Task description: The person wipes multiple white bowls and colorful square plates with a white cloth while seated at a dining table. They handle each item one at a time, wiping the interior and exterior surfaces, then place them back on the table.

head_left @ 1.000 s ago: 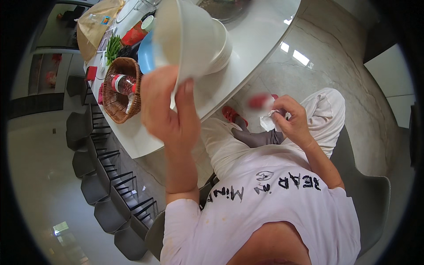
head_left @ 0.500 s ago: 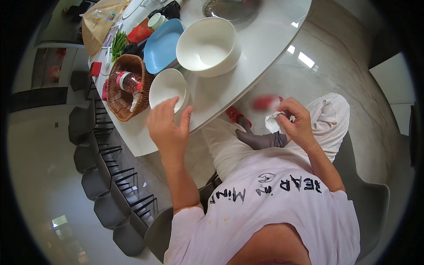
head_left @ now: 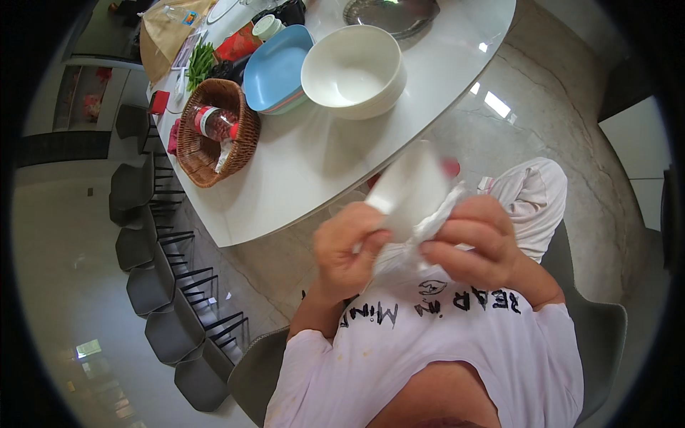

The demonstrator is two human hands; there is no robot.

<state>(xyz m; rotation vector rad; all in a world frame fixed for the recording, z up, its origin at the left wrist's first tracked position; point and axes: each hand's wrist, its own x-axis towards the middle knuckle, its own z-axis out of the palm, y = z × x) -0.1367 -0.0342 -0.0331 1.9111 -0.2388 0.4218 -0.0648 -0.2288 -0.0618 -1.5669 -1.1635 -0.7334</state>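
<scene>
In front of my chest, off the table's edge, my left hand [head_left: 348,248] grips a small white bowl [head_left: 408,194], which is tilted and smeared by motion. My right hand [head_left: 477,244] pinches a crumpled white tissue [head_left: 444,211] against the bowl's rim on the other side. Beyond them on the table are a large white bowl [head_left: 357,75], a blue rectangular dish [head_left: 277,70] stacked on another dish, and a brown wicker basket [head_left: 246,146]. A clear bottle with a red cap [head_left: 212,123] lies in the basket.
The white table [head_left: 285,196] has a curved edge close to my legs. Farther back sit green vegetables [head_left: 200,63], a red packet [head_left: 238,44], a paper bag [head_left: 163,43] and a shiny tray [head_left: 394,16]. A row of grey chairs [head_left: 151,285] lines the left.
My left hand has taken the small white bowl off the table and brought it right, toward me. The tissue in my right hand has come to the bowl's rim.
</scene>
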